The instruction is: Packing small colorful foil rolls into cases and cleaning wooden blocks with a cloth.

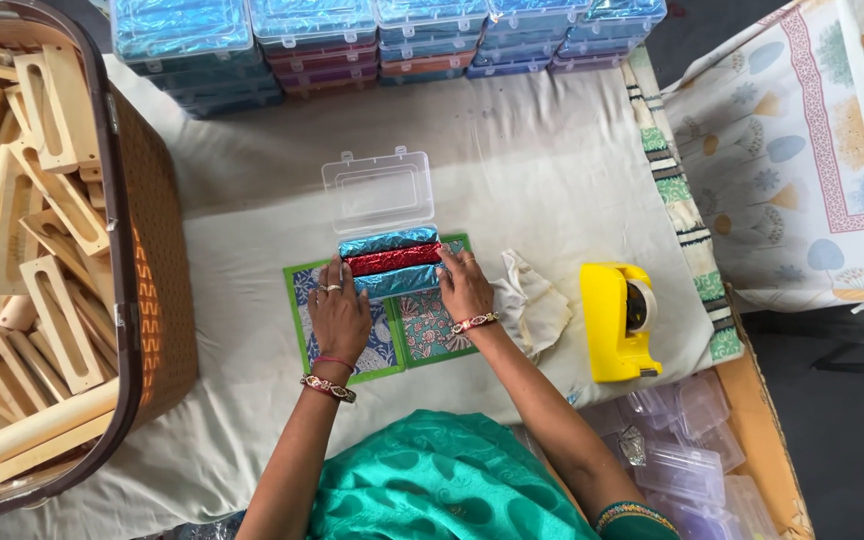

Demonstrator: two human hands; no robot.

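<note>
On a white cloth [512, 160] over the work surface, a clear plastic box [389, 262] sits open, lid [377, 190] flipped back flat toward the far side. Box base holds three foil-wrapped bars side by side: blue [388, 241], red [393, 259], blue [397, 281]. Box rests on the far edge of a green-bordered patterned card [422, 335], which lies flat under both hands.

Left hand [339, 315] is at the box's left end, fingers [333, 272] stretched forward and touching the foil ends, not curled around anything. Right hand [466, 287] is at the right end, fingers [445, 264] bent down onto the bars' ends, pressing rather than grasping. Both wrists wear bangles.

Just right of the right hand lies a crumpled white rag [532, 300]. Beyond it, a yellow tape dispenser [616, 320] with a roll in it. Near right, loose empty clear boxes [682, 440] are piled at the table edge. Far side: stacks of closed filled boxes [382, 35] showing blue, red and purple foil. Left: a brown basket [157, 270] full of slotted wooden pieces [37, 250]. Far right, a floral-print cloth [792, 170].
</note>
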